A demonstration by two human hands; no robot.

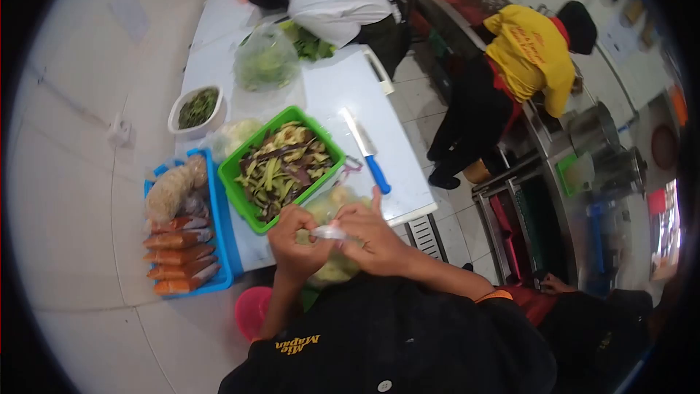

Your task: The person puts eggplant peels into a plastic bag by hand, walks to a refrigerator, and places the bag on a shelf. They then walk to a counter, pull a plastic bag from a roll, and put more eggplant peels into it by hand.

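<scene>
Both my hands are close together in front of my chest at the table's near edge. My left hand (293, 248) is closed, pinching the gathered top of a clear plastic bag (334, 271). From the other side my right hand (373, 242) pinches the same whitish twisted plastic, its fingers bent. Pale yellowish pieces fill the bag below and behind my hands; their kind I cannot make out. Just beyond stands a green tub (232, 168) full of cut vegetable strips (281, 168), some dark-skinned. A knife (366, 147) with a blue handle lies to the right of the tub.
At left, a blue tray (224, 248) holds several orange-filled packets (179, 255). A white bowl (177, 113) of chopped greens and a bag of greens (266, 62) stand farther up the white table (328, 87). Co-workers in white (339, 4) and yellow (529, 55) bend over their work.
</scene>
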